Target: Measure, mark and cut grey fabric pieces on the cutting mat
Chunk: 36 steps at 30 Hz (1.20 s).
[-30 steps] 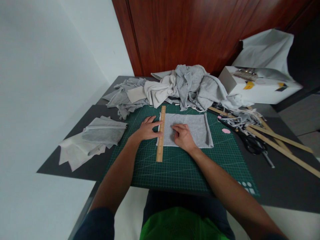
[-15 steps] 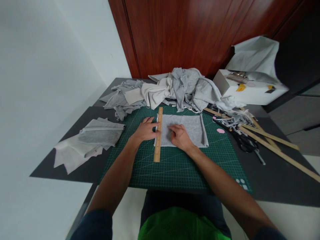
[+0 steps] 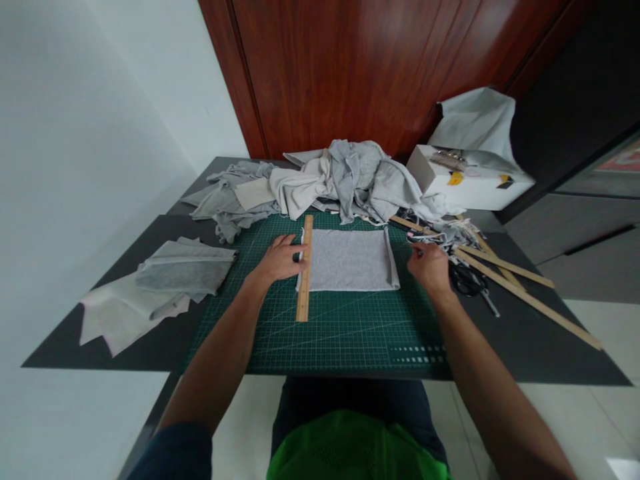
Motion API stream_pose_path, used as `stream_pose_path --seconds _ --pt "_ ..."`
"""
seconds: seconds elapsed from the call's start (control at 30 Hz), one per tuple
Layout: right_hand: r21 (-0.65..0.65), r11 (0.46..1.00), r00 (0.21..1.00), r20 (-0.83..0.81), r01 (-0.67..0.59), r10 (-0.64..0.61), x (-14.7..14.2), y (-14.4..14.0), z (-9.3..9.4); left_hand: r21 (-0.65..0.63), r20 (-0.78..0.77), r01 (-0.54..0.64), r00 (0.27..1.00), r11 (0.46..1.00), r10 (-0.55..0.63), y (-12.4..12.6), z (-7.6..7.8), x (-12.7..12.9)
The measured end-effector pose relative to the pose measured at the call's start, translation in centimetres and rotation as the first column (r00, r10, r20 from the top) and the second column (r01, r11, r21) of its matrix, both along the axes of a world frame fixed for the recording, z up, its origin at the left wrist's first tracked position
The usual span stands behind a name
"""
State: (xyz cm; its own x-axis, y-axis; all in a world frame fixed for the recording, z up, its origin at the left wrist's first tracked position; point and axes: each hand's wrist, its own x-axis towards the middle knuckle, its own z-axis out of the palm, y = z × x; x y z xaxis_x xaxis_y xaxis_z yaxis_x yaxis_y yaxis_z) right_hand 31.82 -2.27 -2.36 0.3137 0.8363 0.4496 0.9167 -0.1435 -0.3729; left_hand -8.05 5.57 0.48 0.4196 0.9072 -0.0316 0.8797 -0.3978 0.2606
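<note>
A grey fabric rectangle (image 3: 350, 260) lies flat on the green cutting mat (image 3: 340, 327). A wooden ruler (image 3: 304, 268) lies along the fabric's left edge. My left hand (image 3: 278, 260) presses flat on the ruler, fingers spread over it. My right hand (image 3: 430, 265) is off the fabric, at the mat's right edge, over a small pink object whose tip shows at the fingers and next to black scissors (image 3: 467, 280). Whether it grips anything is hidden by the back of the hand.
A heap of grey and white cloth (image 3: 340, 180) fills the back of the dark table. Folded fabric pieces (image 3: 165, 280) lie at the left. Long wooden sticks (image 3: 520, 287) and scraps lie at the right, behind them a white box (image 3: 465, 180).
My right hand left the grey fabric and moved right to the mat's edge by the scissors. My left hand stays on the ruler. The view swung right.
</note>
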Motion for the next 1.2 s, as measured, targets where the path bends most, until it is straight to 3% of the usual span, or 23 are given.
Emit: stream_pose_path --seconds 0.2,0.47,0.63,0.73,0.8,0.93,1.1,1.2 --pt "-0.134 0.985 0.992 0.080 0.105 -0.094 2.7 -0.8 -1.1 0.021 -0.008 0.018 1.000 1.000 -0.017 0.2 -0.4 -0.2" --pt "-0.223 0.967 0.991 -0.036 0.120 -0.131 3.5 -0.2 -1.6 -0.002 -0.052 -0.020 0.998 1.000 0.020 -0.4 0.2 0.2" --pt "-0.280 0.950 0.967 -0.169 0.136 -0.188 3.9 -0.1 -0.5 -0.006 -0.030 -0.026 0.999 1.000 0.026 -0.6 0.3 0.3" --pt "-0.356 0.932 0.952 -0.253 0.075 -0.173 4.0 -0.3 0.7 -0.026 -0.004 -0.048 0.999 0.999 0.048 -0.6 0.3 0.4" --pt "-0.333 0.942 0.935 -0.322 0.036 -0.149 3.3 -0.3 1.5 -0.032 0.012 -0.063 0.998 0.998 0.063 -0.6 0.3 0.4" --pt "-0.175 0.976 0.881 -0.472 -0.132 0.035 -1.6 1.1 2.6 -0.017 0.031 -0.065 0.997 0.998 0.066 -0.7 0.0 0.4" --pt "-0.093 0.903 0.700 -0.666 -0.419 0.257 -12.3 4.3 3.0 -0.017 0.045 -0.080 0.996 0.997 0.081 -0.8 -0.3 0.4" --pt "-0.057 0.859 0.539 -0.798 -0.509 0.267 -17.6 5.8 3.0 -0.023 0.049 -0.075 0.996 0.997 0.076 -0.9 -0.2 0.4"
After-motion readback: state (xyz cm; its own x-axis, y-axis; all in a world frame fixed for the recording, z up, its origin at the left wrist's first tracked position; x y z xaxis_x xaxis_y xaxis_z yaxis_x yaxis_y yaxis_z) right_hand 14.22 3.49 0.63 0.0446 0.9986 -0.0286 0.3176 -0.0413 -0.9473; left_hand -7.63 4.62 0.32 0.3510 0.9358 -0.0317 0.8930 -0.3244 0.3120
